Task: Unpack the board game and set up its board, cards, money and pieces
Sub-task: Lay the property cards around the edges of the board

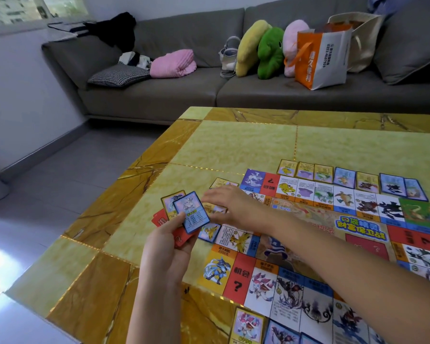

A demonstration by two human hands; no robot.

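The colourful game board [308, 219] lies flat on the yellow tiled table [233, 145]. My left hand [169, 244] grips a fan of cards [190, 213], with a blue-framed card on top, a yellow-framed one behind it and red ones beneath. My right hand [226, 202] reaches across the board's left edge and pinches a yellow-framed card [215, 208] low over the table. Property cards [343, 178] line the board's far edge. Another blue card [210, 232] lies at the left edge, and more cards [248, 326] lie along the near edge.
A grey sofa [184, 95] stands behind the table with a pink blanket [173, 63], plush cushions [269, 52], an orange and white shopping bag [320, 60] and a canvas tote [358, 40]. Grey floor tiles [47, 194] lie to the left.
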